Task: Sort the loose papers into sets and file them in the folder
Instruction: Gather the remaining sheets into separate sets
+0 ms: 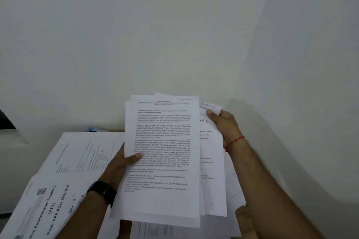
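Observation:
I hold a fanned stack of printed white papers (162, 153) upright in front of me. My left hand (120, 165) grips its left edge, thumb pressed on the front sheet marked "Section 1" in handwriting. My right hand (223, 124) pinches the top right corner of a rear sheet (210, 107) marked "Section 6", pulled a little to the right of the others. More loose papers lie flat on the table: a sheet titled "Pre Examination Training" (46, 205) at the lower left and printed pages (87, 151) behind it. No folder shows.
A white wall fills the upper view, with a corner at the right. A small blue object (93, 129) peeks out behind the table papers. More sheets (155, 231) lie under the held stack. A dark object (5, 120) sits at the far left edge.

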